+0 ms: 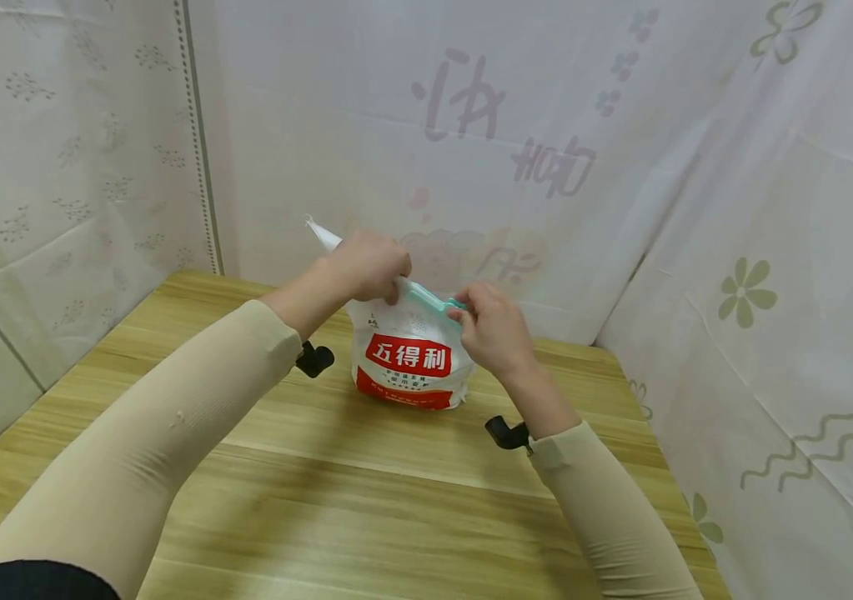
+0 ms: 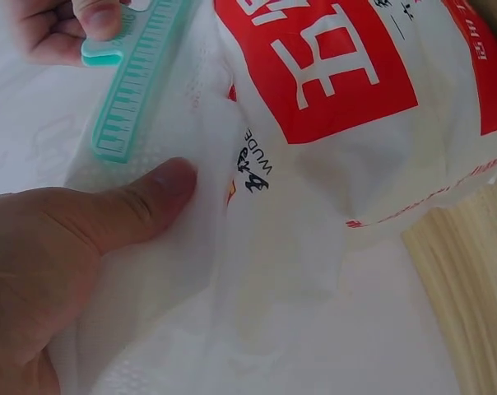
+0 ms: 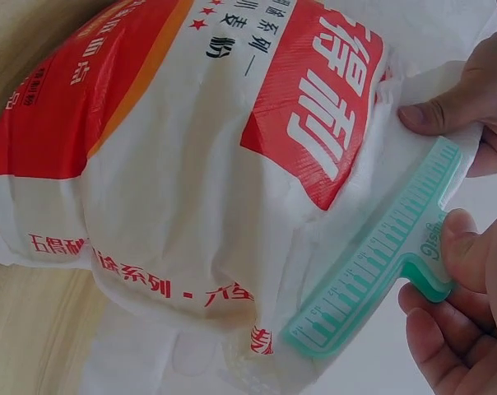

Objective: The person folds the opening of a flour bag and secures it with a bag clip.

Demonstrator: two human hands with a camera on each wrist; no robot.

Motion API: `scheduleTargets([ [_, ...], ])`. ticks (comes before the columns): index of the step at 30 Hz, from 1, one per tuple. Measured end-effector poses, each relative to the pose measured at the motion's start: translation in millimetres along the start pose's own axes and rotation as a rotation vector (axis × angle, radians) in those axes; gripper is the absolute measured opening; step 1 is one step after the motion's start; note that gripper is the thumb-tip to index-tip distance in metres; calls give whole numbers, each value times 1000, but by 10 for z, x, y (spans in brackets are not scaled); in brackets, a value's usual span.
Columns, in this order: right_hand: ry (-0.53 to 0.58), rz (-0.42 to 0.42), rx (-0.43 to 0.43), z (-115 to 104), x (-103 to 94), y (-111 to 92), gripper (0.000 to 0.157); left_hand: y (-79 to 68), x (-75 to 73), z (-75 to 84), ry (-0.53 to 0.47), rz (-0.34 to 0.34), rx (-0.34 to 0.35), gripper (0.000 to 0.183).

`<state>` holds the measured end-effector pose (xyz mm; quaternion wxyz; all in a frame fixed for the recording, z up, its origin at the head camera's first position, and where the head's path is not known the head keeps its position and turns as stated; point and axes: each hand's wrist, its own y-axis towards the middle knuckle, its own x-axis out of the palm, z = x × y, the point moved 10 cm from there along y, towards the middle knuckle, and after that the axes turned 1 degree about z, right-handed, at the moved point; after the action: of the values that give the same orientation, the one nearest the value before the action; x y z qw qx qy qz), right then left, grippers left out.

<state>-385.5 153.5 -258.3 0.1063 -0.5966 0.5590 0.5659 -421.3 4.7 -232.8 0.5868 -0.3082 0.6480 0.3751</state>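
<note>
A white flour bag (image 1: 411, 385) with red panels stands on the table, its loose top folded over. My left hand (image 1: 368, 265) pinches that top edge, the thumb (image 2: 162, 193) lying flat on the white plastic in the left wrist view. My right hand (image 1: 497, 333) holds a mint-green bag clip (image 3: 372, 255) by its handle, thumb on one side and curled fingers on the other. The clip's long ridged bar lies across the bag's upper part, right beside the left thumb. A twisted white corner (image 1: 323, 235) of the bag sticks up past the left hand.
The wood-grain table (image 1: 306, 500) extends toward me and to both sides. Patterned white curtains (image 1: 306, 125) hang behind it and at the sides. A black wrist camera (image 1: 507, 432) sits under the right wrist, another (image 1: 315, 360) under the left.
</note>
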Motion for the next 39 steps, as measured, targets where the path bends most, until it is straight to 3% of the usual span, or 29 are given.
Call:
scheduleTargets([
  [15, -11, -45, 41, 31, 38, 2, 15, 5, -28, 22, 4, 3, 0, 14],
  [31, 113, -102, 84, 140, 69, -24, 30, -5, -21, 10, 16, 5, -29, 21],
  [39, 243, -61, 101, 321, 3, -94, 32, -85, -122, 8, -9, -17, -24, 18],
])
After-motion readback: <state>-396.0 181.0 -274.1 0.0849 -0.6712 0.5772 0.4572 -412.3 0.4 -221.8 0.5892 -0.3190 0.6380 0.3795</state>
